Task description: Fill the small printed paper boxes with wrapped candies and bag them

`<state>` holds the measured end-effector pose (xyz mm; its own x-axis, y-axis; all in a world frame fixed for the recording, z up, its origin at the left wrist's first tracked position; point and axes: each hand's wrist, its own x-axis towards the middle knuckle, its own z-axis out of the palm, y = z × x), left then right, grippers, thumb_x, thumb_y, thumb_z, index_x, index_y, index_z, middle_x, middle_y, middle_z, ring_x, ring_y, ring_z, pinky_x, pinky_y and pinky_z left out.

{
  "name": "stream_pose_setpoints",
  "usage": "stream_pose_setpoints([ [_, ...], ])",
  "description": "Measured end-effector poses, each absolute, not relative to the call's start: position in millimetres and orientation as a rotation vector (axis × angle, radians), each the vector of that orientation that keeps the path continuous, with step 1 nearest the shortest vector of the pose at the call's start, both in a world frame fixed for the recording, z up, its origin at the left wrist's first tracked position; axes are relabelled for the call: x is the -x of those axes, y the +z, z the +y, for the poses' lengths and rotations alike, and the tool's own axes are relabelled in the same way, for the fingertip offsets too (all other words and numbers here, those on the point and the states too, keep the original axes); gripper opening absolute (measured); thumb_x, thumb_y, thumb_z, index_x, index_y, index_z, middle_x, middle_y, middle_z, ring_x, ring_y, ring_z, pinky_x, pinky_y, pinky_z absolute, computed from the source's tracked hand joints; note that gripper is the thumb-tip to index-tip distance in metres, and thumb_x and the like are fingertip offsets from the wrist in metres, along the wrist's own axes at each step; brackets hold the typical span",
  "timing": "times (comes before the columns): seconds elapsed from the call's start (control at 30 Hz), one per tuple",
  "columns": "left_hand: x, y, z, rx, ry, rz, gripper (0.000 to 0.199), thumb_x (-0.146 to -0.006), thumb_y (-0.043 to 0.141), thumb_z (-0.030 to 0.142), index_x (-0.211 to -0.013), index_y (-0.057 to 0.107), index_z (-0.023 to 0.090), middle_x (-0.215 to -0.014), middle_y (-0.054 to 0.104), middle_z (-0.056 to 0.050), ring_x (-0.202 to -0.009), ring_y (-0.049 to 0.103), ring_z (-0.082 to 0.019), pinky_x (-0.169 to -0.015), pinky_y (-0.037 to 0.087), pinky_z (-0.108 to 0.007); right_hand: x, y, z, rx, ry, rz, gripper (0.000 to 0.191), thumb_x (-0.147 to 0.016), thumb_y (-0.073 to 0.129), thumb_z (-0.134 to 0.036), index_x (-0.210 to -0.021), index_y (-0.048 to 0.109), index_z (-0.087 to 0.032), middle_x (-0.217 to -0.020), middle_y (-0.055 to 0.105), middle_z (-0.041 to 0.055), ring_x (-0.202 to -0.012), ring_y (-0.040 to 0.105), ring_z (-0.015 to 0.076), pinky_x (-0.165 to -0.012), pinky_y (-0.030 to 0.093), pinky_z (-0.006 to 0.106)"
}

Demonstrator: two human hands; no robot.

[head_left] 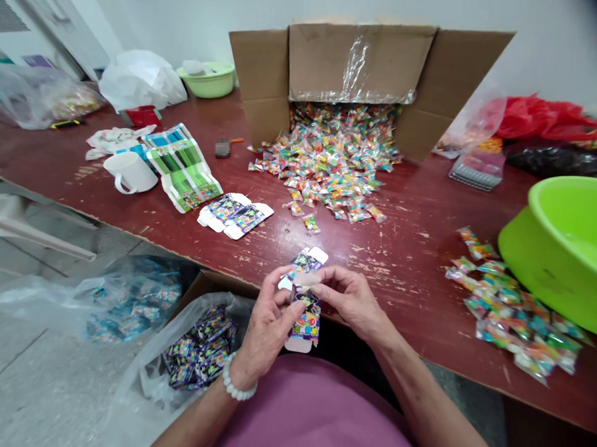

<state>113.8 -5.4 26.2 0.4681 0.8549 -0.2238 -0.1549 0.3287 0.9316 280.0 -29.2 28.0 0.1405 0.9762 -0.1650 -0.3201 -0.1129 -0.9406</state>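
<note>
At left, purple-printed packs [200, 352] fill a clear plastic bag [140, 398] below the wooden table [400, 258]. Centrally, the left hand [269, 318] grips a slim printed carton [308, 326] over the table's near edge, while the right hand [351, 299] pinches a small whitish piece [307, 279], too blurred to identify, at its face. The step seems to be working on this single carton, so the next move likely calls for a steady left grip and precise right fingertips.

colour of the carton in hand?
Carton: dark purple with multicoloured print, best seen in head view.
</note>
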Motion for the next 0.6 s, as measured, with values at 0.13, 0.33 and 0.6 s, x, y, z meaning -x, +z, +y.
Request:
stream_pose_setpoints([
  [0.13,-111.1,29.2,-5.5,-0.839,0.59,0.751,0.061,-0.085,0.07,0.043,-0.136,0.039,0.029,-0.096,0.069,-0.003,-0.075,0.07,-0.017,-0.067,0.057,-0.028,-280.0,26.4,-34.1,1.108,1.287,-0.834,0.025,-0.076,0.08,-0.041,-0.076,0.067,-0.019,-0.069,0.068,-0.0012,-0.053,0.056,0.0099,-0.052,0.046,0.022],
  [0.33,-116.6,25.5,-6.2,-0.668,0.444,0.788,0.06,-0.088,0.05,0.068,-0.125,0.052,0.02,-0.071,0.068,-0.003,-0.046,0.063,-0.015,-0.044,0.048,-0.024,-282.1,30.3,-39.2,1.105,1.255,-1.086,0.02,-0.084,0.071,-0.041,-0.081,0.07,-0.021,-0.098,0.073,0.0055,-0.074,0.069,0.0169,-0.061,0.055,0.027],
  [0.6,-121.3,22.6,-4.4,-0.894,0.472,0.851,0.075,-0.086,0.034,0.079,-0.1,0.067,0.013,-0.065,0.065,-0.005,-0.041,0.057,-0.013,-0.041,0.041,-0.022,-279.0,33.6,-28.5,1.141,1.414,-0.953,0.023,-0.079,0.077,-0.038,-0.083,0.068,-0.017,-0.07,0.073,0.0006,-0.046,0.063,0.012,-0.046,0.051,0.023],
])
